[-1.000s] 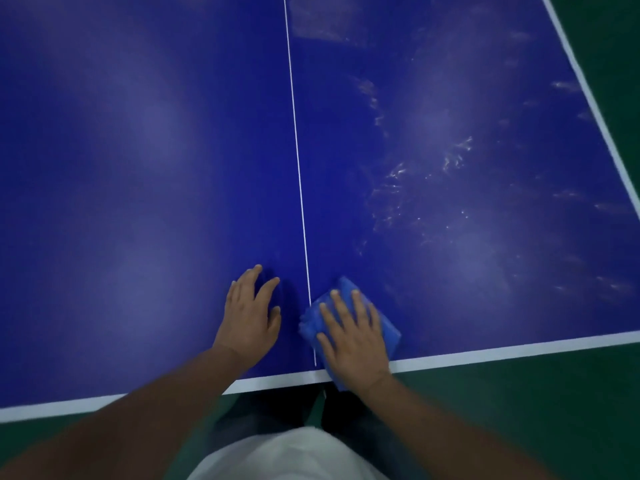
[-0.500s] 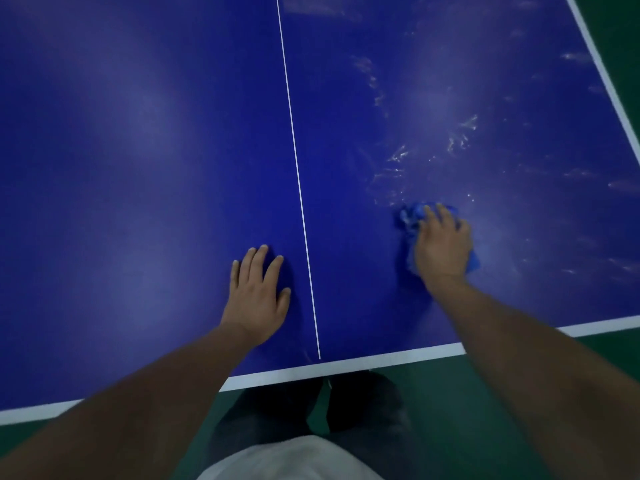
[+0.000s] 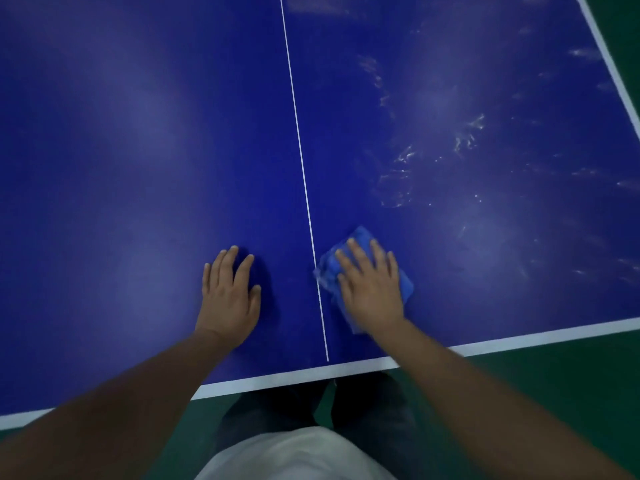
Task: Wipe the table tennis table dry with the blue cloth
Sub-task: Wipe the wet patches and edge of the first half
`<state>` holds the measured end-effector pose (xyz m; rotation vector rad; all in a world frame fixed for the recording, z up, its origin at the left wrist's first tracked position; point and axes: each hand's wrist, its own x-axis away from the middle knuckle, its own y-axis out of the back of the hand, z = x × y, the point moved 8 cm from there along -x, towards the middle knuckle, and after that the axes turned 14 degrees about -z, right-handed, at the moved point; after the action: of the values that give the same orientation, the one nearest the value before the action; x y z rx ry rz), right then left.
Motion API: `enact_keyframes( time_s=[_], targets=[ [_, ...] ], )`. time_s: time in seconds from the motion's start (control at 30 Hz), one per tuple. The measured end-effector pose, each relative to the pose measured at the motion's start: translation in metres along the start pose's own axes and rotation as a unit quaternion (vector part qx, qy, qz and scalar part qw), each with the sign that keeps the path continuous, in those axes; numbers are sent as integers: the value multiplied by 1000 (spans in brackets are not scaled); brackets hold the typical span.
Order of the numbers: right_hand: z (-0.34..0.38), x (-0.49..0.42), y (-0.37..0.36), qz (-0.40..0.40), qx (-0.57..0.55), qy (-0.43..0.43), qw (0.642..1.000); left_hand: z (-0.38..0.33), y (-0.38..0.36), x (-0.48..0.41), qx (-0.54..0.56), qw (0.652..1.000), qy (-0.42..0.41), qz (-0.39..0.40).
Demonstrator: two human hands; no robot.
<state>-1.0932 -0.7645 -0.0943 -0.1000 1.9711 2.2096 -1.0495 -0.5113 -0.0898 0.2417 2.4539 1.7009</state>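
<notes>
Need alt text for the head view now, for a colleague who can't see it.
A right hand presses a blue cloth flat on a dark blue table tennis table, just right of its thin white centre line. The left hand rests flat left of that line. Pale wet streaks glisten farther out on the right half.

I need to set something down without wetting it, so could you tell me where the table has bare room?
Left of the white centre line, beyond the left hand, the table is bare with no streaks. Right of it, water streaks spread toward the side line, and the right hand presses the blue cloth.
</notes>
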Motion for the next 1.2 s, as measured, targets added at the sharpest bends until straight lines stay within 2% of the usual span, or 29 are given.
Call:
enact_keyframes(
  time_s=[0.07,0.1,0.17,0.27,0.37,0.5,0.6,0.7,0.83,0.9,0.97,1.03,1.1,1.2],
  targets=[
    [3,-16,4,-4,-12,-84,996,6,4,2,-9,1000,4,-2],
    [22,-12,3,-10,-19,-92,996,8,5,4,-11,1000,2,-3],
    [83,20,0,-10,-41,-29,999,11,5,6,-15,1000,0,-4],
    [148,88,-2,37,-77,74,994,12,6,7,-15,1000,-1,-10],
    [104,78,-3,24,-74,86,993,11,6,6,-9,1000,-3,-14],
    [-6,16,-1,31,-2,-51,998,17,3,6,0,1000,14,-7],
    [12,-43,-4,28,-21,-67,997,27,9,9,1,999,37,-16],
    [100,-70,-23,62,-50,14,997,49,20,19,-7,996,86,-23],
    [194,18,-25,64,-84,125,987,85,38,39,-18,988,138,-63],
    [199,68,-17,73,-103,172,977,94,39,46,-23,988,146,-52],
    [169,86,-11,68,-104,201,972,93,36,51,-23,989,140,-39],
    [116,71,-9,50,-85,174,980,90,35,51,-20,988,146,-39],
    [66,34,-8,31,-56,109,992,85,37,49,-17,987,154,-42],
    [66,-17,-10,30,-24,-28,999,80,38,48,-8,987,152,-46]
  ],
)
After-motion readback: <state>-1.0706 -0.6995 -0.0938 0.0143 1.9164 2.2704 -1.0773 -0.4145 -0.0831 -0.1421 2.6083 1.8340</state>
